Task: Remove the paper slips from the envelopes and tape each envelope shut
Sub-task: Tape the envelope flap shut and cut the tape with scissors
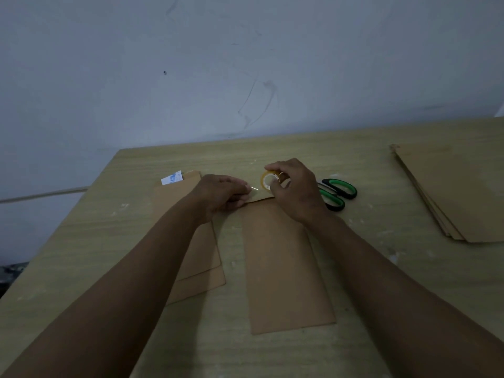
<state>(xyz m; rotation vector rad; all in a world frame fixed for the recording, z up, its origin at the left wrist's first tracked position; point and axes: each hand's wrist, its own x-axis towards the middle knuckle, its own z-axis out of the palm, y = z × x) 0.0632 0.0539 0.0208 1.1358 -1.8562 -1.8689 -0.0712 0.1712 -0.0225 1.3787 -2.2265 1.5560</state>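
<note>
A: Pale blue-grey wall (191, 64) behind, scuffed, dim light. Light wood worktop (95, 241) pushed up against it. Head view only.

B: Task things?

A: One brown envelope (286, 268) flat near the middle of the worktop, long axis running from near edge to far edge, flap end away from the person. Left hand (221, 195) sits at that far end, fingers curled, pinching what looks like the free end of a clear strip. Right hand (294, 186) grips the tape roll (268, 181), fingers and thumb wrapped round its rim, roll just above the envelope's far right corner.

B: Tape touching the envelope?

A: Cannot tell, too dark and small. A thin bright line shows between the two hands.

B: Other envelopes?

A: Small pile of brown envelopes (201, 263) toward the left edge, partly under the left forearm, at least two overlapping. White paper slip (171, 178) with blue print sticks out of the far end of that pile. Bigger stack of envelopes (458, 195) by the right edge, fanned slightly, well apart from the hands.

B: Anything else?

A: Scissors (338, 193), green-and-black handles, lying just beside the right hand on its right, toward the far edge. Blades hidden behind the hand. White specks scattered on the worktop.
</note>
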